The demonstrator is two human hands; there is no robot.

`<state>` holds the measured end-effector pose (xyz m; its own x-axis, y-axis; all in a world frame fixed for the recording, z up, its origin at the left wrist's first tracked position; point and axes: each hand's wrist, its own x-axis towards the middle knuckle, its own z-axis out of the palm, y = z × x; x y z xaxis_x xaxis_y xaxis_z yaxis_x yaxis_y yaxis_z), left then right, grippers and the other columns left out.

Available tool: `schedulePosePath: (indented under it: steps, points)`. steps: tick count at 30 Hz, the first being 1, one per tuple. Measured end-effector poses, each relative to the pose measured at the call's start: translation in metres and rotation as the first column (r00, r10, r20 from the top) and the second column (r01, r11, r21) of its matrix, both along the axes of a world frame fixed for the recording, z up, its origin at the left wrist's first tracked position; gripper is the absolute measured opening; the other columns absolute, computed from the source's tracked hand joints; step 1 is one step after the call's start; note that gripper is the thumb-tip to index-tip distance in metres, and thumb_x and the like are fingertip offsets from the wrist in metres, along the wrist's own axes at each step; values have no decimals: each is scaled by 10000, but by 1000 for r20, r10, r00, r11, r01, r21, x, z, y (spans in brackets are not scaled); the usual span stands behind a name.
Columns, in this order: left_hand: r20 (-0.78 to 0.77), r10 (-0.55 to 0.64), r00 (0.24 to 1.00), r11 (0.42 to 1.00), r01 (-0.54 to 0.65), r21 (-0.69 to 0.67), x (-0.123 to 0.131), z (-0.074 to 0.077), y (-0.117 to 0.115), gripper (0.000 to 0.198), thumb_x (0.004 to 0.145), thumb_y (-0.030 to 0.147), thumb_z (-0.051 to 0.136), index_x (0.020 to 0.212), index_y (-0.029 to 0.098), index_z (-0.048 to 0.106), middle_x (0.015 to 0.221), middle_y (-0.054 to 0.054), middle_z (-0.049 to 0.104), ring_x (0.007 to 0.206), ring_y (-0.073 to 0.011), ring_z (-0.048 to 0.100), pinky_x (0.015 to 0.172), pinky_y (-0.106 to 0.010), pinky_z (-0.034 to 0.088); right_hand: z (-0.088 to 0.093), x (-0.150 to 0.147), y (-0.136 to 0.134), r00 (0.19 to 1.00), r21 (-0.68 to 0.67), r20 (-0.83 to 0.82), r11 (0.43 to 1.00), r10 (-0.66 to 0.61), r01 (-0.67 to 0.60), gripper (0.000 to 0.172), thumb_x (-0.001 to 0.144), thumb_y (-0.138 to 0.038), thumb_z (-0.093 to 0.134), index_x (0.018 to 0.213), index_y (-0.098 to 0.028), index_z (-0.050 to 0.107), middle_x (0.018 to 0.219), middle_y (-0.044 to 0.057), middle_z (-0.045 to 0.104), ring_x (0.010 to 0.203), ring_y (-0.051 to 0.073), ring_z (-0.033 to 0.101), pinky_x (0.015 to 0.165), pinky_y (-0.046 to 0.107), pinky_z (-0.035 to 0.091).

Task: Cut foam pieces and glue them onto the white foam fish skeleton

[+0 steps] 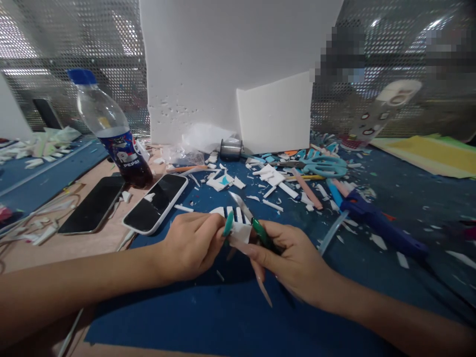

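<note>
Left hand grasps white piece, fingers bent round its left side; right hand grips knife with green handle, blade toward 11 o'clock; white piece is between both hands, below centre; white strips just beyond at 12 o'clock (joined or separate, I cannot tell); work looks partway, as loose scraps lie toward 1 o'clock; amount left not shown; scissors untouched at 2 o'clock.

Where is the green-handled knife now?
In the head view, the knife is near the centre, held in the right hand, beside a small white piece.
</note>
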<state>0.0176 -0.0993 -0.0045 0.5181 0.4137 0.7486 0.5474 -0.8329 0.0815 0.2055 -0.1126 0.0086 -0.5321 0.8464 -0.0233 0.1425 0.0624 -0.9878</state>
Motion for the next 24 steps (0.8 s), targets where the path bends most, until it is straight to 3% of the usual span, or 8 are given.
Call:
schedulePosePath:
  steps: [6,11,18,24]
  points:
    - [-65,-86,994,972,69,-226,-1,6,0,311,936,355,260,763,161,431,556,15,511,418,-94,441,401,-212,353,-1,0,1,1000,25,14,1000,-9,9,196,831,-322,556,731,-155,533,498,-50,509,454,60,455,452,182,362]
    - [-58,-58,997,939,34,-343,0,9,-1,209,930,222,298,773,167,422,544,49,493,399,-71,411,390,-185,309,0,-2,0,999,-27,9,999,-43,43,209,801,-346,595,736,-155,544,492,-56,499,442,59,466,443,176,372]
    - [-79,1,997,982,-16,-188,1,6,2,237,917,170,286,706,187,392,483,49,483,364,-83,401,378,-204,293,-3,-1,1,998,-67,-33,997,-52,50,228,790,-352,612,707,-158,528,495,-50,518,441,61,476,446,181,387]
    - [-4,-72,997,973,69,-219,0,8,5,214,911,177,310,713,184,391,497,47,491,380,-71,409,390,-179,318,0,-2,1,997,-72,-55,996,-59,55,231,797,-343,607,684,-159,524,473,-53,515,434,57,463,442,181,377]
